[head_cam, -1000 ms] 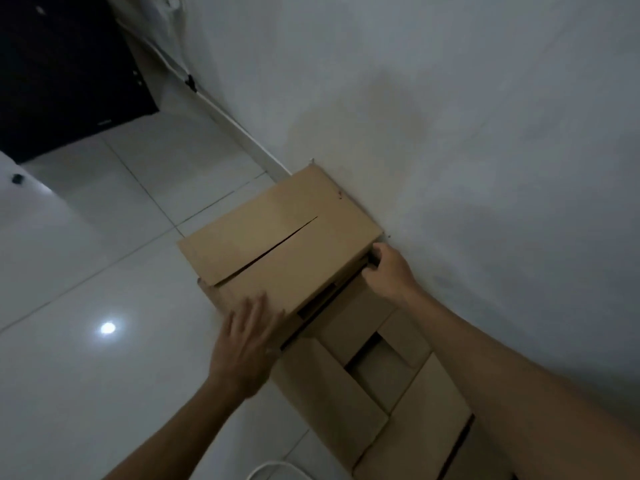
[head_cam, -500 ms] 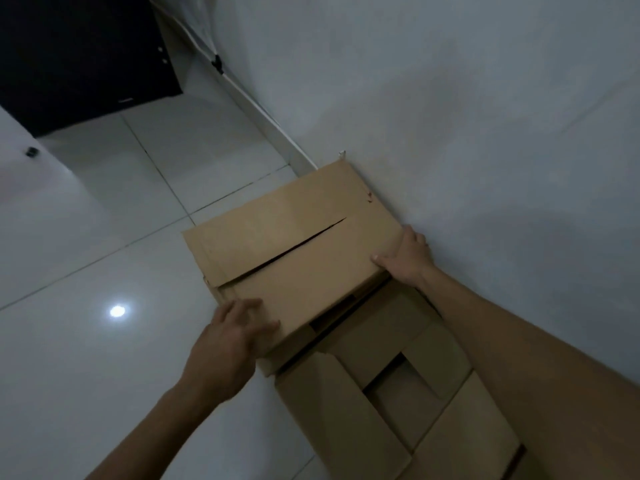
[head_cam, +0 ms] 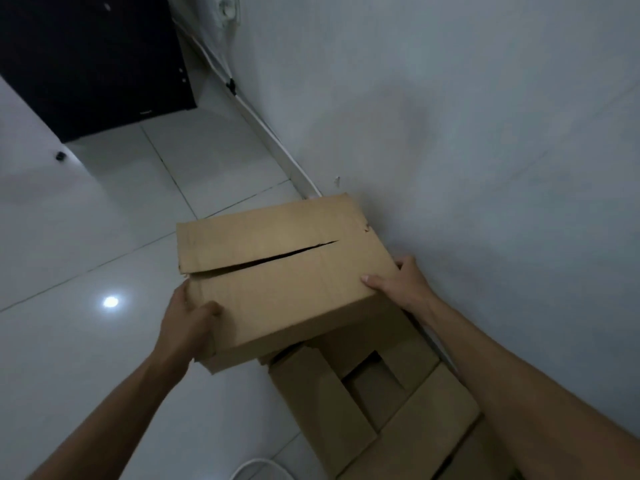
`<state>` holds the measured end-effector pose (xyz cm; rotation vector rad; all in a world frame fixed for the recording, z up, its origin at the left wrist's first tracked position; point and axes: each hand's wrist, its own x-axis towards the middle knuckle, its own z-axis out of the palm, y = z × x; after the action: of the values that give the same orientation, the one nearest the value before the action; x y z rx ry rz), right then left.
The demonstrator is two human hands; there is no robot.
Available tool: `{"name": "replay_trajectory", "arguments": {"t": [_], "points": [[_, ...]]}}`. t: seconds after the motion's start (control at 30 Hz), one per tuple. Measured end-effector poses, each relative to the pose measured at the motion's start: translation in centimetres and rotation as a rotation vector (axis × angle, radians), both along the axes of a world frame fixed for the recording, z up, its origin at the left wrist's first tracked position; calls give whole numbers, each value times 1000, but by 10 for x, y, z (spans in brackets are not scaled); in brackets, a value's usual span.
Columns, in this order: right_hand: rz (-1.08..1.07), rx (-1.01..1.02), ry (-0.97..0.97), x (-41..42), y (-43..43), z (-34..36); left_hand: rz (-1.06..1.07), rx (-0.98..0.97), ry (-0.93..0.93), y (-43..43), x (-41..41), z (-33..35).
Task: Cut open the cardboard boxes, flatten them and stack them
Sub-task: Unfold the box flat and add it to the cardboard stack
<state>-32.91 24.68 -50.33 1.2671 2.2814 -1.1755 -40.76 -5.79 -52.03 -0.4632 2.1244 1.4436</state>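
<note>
The left hand point(head_cam: 188, 320) grips the near left corner of the cardboard box point(head_cam: 287, 275), thumb on the top face and fingers curled round the side below it. The right hand point(head_cam: 401, 285) holds the opposite, right-hand edge, its thumb laid flat along the top and its fingers wrapped over the side next to the wall, so the box is clamped between the two hands. The box is still in its boxy shape, top face up and tilted slightly toward the camera. A dark slit runs across that face where the two top flaps meet, wider at the left end, where the far flap edge stands a little proud. Its near lower edge overlaps the flattened cardboard point(head_cam: 398, 410), a pile of brown sheets and folded flaps lying on the floor point(head_cam: 138, 237) along the foot of the wall point(head_cam: 485, 133); whether the box rests on the pile or is held just above it cannot be told. The floor is glossy white tile with a bright light reflection point(head_cam: 110, 301) left of the left hand. A white cable point(head_cam: 263, 123) runs down along the wall's base from a socket point(head_cam: 227, 8) at the top edge. A dark door point(head_cam: 86, 64) fills the upper left corner, and a small dark object point(head_cam: 61, 155) lies on the tiles just below it. A white cord point(head_cam: 254, 467) curves in at the bottom edge.
</note>
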Motion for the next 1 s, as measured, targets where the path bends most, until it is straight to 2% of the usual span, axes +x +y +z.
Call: {"name": "replay_trajectory", "arguments": {"t": [0.2,0.5,0.63,0.73,0.83,1.0], "points": [[-13,-4,-49,17,-23,142,4,-5,40,-28,-1,154],[-42,-79,-19,92,-69,377,-214,36,185,-74,36,409],[-97,-56,6,154,-92,473,-293,42,231,-89,88,504],[-90,34,28,215,-106,542,-305,38,243,-102,142,558],[-91,138,84,282,-113,601,-329,49,274,-113,207,600],[-74,192,82,416,-134,680,-359,122,284,-117,322,651]]}}
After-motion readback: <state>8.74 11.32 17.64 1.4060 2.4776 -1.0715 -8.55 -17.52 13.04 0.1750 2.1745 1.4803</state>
